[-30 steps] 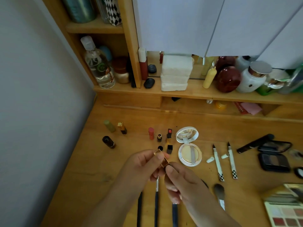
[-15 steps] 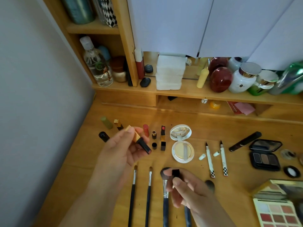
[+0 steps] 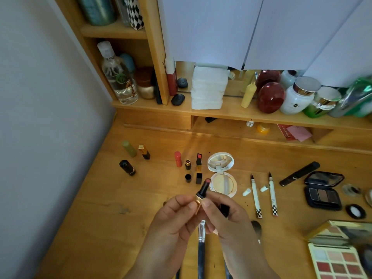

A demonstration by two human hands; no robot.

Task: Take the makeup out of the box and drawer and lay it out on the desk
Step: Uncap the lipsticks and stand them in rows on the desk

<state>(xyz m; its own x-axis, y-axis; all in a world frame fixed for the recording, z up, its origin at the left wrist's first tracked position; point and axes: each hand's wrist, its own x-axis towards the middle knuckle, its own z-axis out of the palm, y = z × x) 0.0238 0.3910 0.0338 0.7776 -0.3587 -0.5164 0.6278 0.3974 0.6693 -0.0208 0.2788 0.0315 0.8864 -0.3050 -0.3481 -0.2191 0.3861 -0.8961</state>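
Since half a second ago, both hands have been brought together above the bench (image 3: 96,208): the uncapped lipstick (image 3: 202,192), its red bullet exposed, is pinched at its gold base by the left hand (image 3: 173,220) and right hand (image 3: 227,218), whose grip also encloses the black cap (image 3: 224,210). An open cushion compact (image 3: 221,174) shows its pale puff; an open eyeshadow case (image 3: 323,191) shows three brown pans.

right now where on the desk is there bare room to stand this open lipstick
Bare wood lies between the gold-and-black lipstick and the coral tube, and left of your left hand holding the open lipstick. It is crowded around the cushion compact, eyeliner pens and eyeshadow palette.
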